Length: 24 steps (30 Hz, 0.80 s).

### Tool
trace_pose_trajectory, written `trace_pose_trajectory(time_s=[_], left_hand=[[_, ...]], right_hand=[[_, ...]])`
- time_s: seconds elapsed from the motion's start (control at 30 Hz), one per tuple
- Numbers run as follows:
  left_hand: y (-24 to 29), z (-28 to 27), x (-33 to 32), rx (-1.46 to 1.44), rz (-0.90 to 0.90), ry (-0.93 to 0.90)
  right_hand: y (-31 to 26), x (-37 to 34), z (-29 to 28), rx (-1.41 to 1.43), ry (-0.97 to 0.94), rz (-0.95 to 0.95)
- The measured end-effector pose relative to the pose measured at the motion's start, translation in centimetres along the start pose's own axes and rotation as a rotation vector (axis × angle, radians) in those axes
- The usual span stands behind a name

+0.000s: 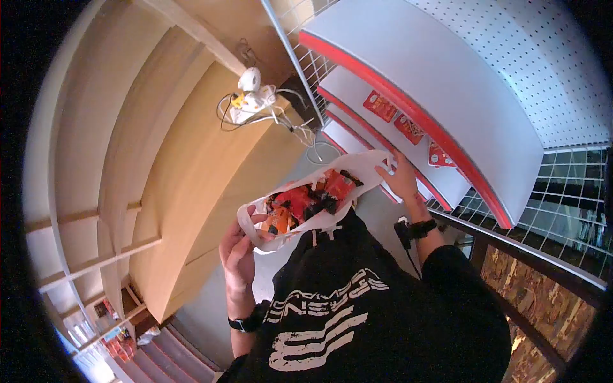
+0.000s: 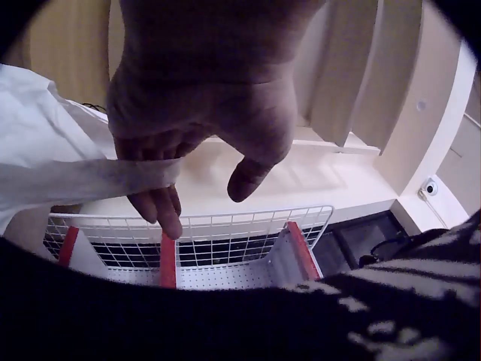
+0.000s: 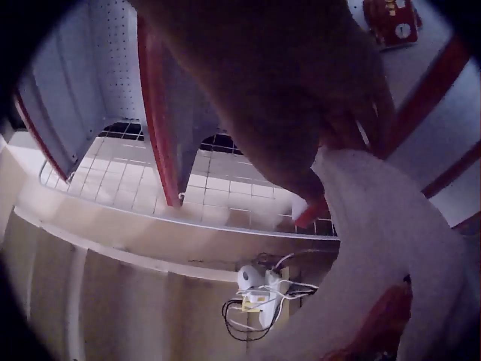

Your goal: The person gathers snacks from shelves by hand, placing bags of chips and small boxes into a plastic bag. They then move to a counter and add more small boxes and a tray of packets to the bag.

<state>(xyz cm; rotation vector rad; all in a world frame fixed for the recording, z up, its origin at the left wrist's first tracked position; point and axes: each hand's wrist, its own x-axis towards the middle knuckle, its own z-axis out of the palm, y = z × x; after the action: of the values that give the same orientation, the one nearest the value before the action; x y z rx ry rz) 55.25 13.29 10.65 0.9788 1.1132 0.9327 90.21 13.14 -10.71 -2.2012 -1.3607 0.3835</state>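
A white plastic bag hangs between both hands in front of the body, its mouth spread wide. Inside lie several red, orange and black packets, overlapping each other. My left hand holds the bag's near-left handle, with the fingers through the loop; in the left wrist view the white strap crosses those fingers while the thumb stands apart. At the opposite end, my right hand grips the other handle. The right wrist view shows the bag's edge gathered at the right fingertips.
White shelves with red edges rise at the right, with several red packs on one level. A wire grid flanks them. Pale wooden shelving stands at the left, with a white camera and tangled cables on it.
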Motion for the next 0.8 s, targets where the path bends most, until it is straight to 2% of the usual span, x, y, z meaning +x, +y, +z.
trace_pose_trajectory(time_s=[0.07, 0.13, 0.2, 0.23, 0.3, 0.4, 0.53, 0.6, 0.63, 0.67, 0.73, 0.8], left_hand=[[-0.2, -0.4, -0.8, -0.011, 0.004, 0.02], [-0.4, -1.0, -1.5, -0.05, 0.026, 0.017], [-0.6, -1.5, -2.1, -0.052, 0.024, 0.058], [-0.6, -1.7, -2.5, -0.055, 0.049, 0.06], [-0.6, -2.5, -3.6, -0.061, 0.082, 0.073], [-1.1, -4.5, -5.8, -0.082, 0.12, 0.109], [-2.7, -9.0, -10.5, -0.053, 0.121, 0.272], [-3.9, -10.7, -12.8, -0.065, 0.117, 0.344], [-4.6, -11.3, -13.9, -0.09, 0.089, 0.419], [-5.3, -12.0, -15.2, -0.114, 0.055, 0.494], [-7.3, -13.1, -17.6, -0.153, 0.07, 0.52], [-8.6, -13.8, -19.6, -0.154, 0.097, 0.548]], right_hand=[[0.7, 0.1, 0.5, 0.348, -0.355, 0.192], [1.4, -0.6, 1.8, 0.363, -0.313, 0.135], [0.2, -0.9, 1.7, 0.27, -0.452, 0.192], [0.3, -1.1, 2.3, 0.268, -0.457, 0.179], [0.1, -1.5, 3.3, 0.261, -0.616, 0.159], [-1.7, -2.4, 3.4, 0.203, -0.696, 0.147], [-2.9, -3.4, 6.2, 0.138, -0.669, 0.043], [-7.6, -4.6, 4.5, 0.494, -0.871, 0.012], [-13.0, -5.9, 0.4, 0.375, -0.9, -0.071], [-14.5, -6.7, 0.9, 0.352, -0.92, -0.095], [-16.9, -8.5, 2.0, 0.541, -1.129, -0.277], [-21.9, -11.2, 0.7, 0.608, -1.221, -0.266]])
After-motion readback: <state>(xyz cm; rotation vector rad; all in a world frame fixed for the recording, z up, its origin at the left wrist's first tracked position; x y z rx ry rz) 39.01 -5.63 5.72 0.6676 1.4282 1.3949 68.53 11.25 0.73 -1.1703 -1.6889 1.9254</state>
